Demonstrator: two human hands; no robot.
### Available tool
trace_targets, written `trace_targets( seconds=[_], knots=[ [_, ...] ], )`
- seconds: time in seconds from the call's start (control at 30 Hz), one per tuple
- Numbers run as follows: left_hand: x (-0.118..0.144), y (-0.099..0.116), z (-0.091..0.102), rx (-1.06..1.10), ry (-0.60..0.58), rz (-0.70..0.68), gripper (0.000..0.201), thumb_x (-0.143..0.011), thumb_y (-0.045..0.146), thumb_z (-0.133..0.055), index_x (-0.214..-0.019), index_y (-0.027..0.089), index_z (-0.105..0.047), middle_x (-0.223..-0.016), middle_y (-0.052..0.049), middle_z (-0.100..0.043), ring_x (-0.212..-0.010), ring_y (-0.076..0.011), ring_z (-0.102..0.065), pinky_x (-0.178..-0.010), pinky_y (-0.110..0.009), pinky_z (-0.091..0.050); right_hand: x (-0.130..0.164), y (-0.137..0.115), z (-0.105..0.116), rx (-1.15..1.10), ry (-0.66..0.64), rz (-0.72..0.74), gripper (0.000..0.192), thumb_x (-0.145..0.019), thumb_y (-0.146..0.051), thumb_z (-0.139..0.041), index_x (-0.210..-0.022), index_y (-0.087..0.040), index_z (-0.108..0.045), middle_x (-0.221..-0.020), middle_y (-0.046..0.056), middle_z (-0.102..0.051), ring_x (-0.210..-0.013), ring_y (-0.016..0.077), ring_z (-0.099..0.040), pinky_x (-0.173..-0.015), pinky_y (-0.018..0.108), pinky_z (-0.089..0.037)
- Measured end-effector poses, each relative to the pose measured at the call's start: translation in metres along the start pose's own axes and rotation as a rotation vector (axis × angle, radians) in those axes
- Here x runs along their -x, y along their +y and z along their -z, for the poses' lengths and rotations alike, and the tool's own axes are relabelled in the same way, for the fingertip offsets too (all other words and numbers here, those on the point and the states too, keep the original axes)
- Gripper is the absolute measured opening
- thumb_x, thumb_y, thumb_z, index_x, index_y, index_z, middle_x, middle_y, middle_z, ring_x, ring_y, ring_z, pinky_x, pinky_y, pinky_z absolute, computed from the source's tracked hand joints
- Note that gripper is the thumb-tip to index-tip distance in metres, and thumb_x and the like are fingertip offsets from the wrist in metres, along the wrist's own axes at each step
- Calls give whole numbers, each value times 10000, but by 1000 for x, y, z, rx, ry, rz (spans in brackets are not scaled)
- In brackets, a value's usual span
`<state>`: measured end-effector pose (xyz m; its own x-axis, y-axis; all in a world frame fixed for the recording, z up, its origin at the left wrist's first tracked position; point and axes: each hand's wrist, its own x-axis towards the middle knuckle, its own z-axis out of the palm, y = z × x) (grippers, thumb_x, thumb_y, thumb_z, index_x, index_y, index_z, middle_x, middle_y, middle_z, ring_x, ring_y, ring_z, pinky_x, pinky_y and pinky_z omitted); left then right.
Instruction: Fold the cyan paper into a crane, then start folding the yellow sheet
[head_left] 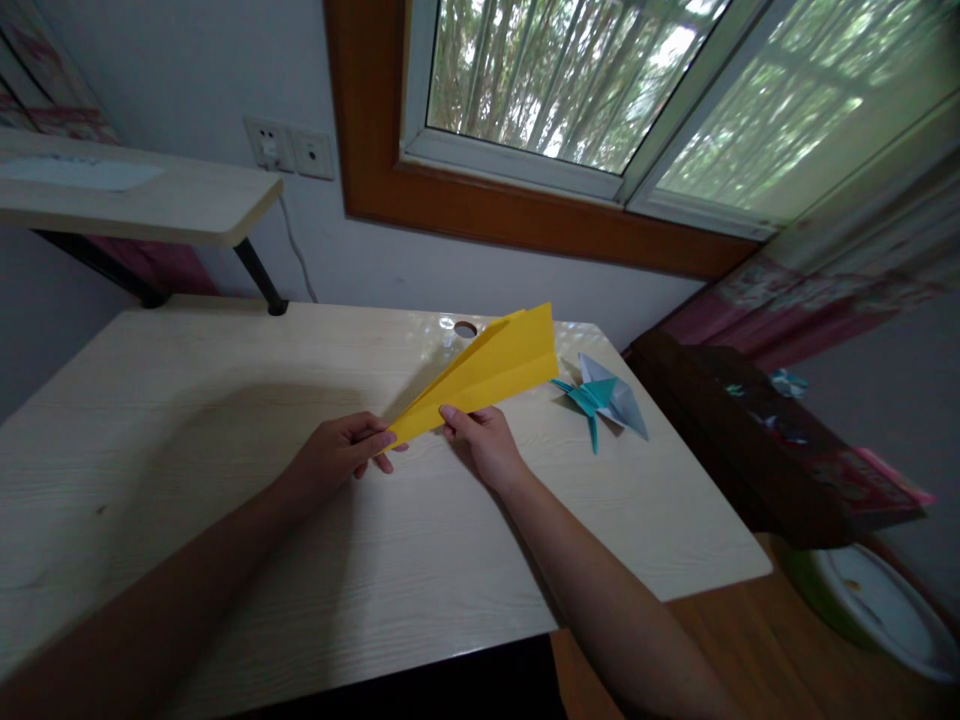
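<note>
Both hands pinch the folded yellow paper plane (pixel 484 375) above the pale wooden desk (pixel 225 480): left hand (pixel 337 458) closed on its nose, right hand (pixel 486 440) gripping mid-body. Squeeze harder, and creases could crumple.

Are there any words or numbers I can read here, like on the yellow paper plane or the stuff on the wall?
None can be read.
Yellow paper plane, held by the left hand and right hand: plain, no writing.
Teal paper figure on the table: no writing.
Wall sockets: any marks too small to read.
Box on the dark stand at right: print too blurred to read.
</note>
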<state>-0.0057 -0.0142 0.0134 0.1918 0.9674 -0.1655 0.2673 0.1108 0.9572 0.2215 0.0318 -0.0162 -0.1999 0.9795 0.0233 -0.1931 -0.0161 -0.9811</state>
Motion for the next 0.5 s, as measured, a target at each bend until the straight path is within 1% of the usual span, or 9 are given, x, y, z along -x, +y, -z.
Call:
trace_targets(
  seconds=[0.07,0.17,0.27,0.3,0.33,0.4,0.5],
  knots=[
    [-1,-1,0,14,7,-14,262,-879,434,-669,-855,174,-686,-759,-41,-783,-500,-117,-605,-474,-222,-436,0,1,1,15,-22,5,289,-786,-454,-801,-695,-189,-731,-728,13,-698,-655,139,-587,-650,270,-468],
    [-2,-7,-2,67,18,-56,249,-874,422,-687,-836,176,-673,-839,-55,-803,-535,-115,-633,-515,-225,-471,2,0,-1,92,-146,21,293,-826,-470,-765,-715,-199,-755,-732,16,-708,-697,151,-621,-710,290,-497],
    [-2,-11,-4,60,-4,-91,237,-879,415,-685,-844,180,-685,-784,-43,-794,-570,-127,-657,-554,-229,-493,7,-2,-8,165,-336,46,252,-852,-471,-737,-841,-229,-804,-859,23,-763,-828,185,-685,-837,341,-534],
    [-3,-12,-4,38,-19,-96,236,-883,415,-679,-858,181,-696,-756,-37,-786,-576,-131,-661,-558,-230,-494,8,-3,-10,179,-385,54,250,-862,-472,-726,-867,-238,-813,-901,24,-775,-864,194,-697,-871,355,-538],
    [-3,-12,-4,12,-41,-94,240,-889,419,-670,-871,182,-709,-731,-32,-779,-577,-135,-663,-555,-230,-491,10,-4,-13,187,-408,59,250,-866,-473,-720,-881,-243,-817,-914,24,-782,-871,197,-704,-875,359,-542],
    [-3,-12,-4,-40,-93,-74,256,-900,424,-654,-887,182,-736,-686,-25,-761,-569,-139,-661,-538,-227,-477,11,-6,-17,185,-404,53,254,-873,-474,-709,-903,-250,-823,-914,27,-788,-862,198,-708,-858,356,-550],
    [-3,-11,-3,-89,-147,-42,257,-904,407,-644,-868,181,-759,-629,-13,-733,-549,-138,-653,-520,-223,-457,12,-8,-18,127,-344,43,238,-862,-456,-724,-955,-261,-825,-945,26,-789,-887,199,-707,-882,356,-548]
  ],
)
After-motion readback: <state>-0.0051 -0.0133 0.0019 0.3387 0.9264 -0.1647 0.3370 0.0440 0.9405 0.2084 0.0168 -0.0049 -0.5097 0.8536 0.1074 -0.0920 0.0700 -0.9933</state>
